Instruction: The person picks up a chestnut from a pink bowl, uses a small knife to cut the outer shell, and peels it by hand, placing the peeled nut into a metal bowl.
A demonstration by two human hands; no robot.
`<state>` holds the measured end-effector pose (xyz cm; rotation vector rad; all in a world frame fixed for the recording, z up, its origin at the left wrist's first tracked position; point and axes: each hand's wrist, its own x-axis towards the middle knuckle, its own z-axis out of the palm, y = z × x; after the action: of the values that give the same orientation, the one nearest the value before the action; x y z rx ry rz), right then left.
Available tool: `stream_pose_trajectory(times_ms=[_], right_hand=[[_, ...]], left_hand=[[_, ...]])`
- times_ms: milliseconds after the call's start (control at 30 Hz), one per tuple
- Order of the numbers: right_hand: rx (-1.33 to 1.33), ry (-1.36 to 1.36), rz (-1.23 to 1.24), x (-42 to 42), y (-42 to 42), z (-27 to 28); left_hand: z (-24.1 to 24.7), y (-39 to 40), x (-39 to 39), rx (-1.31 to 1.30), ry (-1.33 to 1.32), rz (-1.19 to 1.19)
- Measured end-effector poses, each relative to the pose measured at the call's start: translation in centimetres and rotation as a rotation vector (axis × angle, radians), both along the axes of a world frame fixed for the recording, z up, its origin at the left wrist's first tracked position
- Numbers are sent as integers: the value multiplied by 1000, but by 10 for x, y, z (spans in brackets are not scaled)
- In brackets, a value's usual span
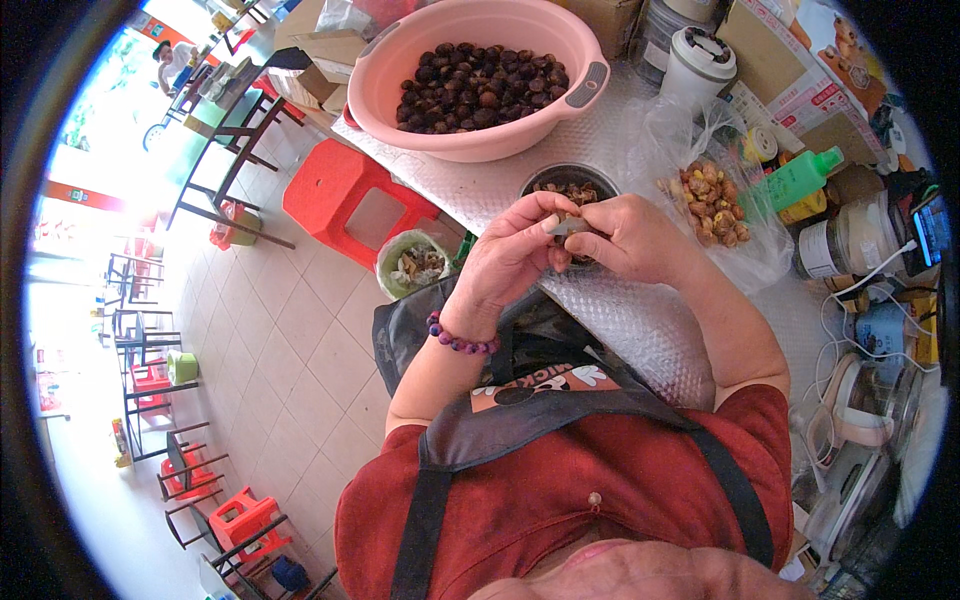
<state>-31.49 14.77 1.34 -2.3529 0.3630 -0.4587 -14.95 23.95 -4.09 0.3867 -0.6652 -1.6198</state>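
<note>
In front of my chest, above a steel bowl (529, 184), my two hands meet. A small grey metal blade (571, 226) is pinched in my right hand (637, 238). My left hand (514, 244), its wrist in a beaded bracelet (461, 343), has its fingers closed around a small brown piece, mostly hidden. Brown shell scraps (574, 192) lie in the bowl. Farther back stands a pink plastic basin (480, 146) with many dark round nuts (487, 82). Right of my hands, an open clear plastic bag (757, 259) holds lighter brown kernels (712, 202) with yellowish patches.
The table (457, 176) has a quilted silvery cover. A white lidded cup (694, 67), a green bottle (802, 178), jars, cardboard and white cables (829, 322) crowd its right side. Left of it stand a red plastic stool (337, 187) and a lined waste bin (386, 274). A person (172, 66) sits far left.
</note>
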Motion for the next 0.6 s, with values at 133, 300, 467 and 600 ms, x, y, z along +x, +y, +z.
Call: stream_pose_trajectory(times_ms=[133,300,467,600], right_hand=[[7,-13,-1,2,-2,-7],[-247,10,66,6,14,-8],[-315,-75,-56,7,10,-13],[-322,10,-167,3,-3,-8]], left_hand=[[10,0,-6,35,-51,98],[2,-11,14,78,65,221],[12,-3,27,3,188,243],[2,-6,25,34,146,253]])
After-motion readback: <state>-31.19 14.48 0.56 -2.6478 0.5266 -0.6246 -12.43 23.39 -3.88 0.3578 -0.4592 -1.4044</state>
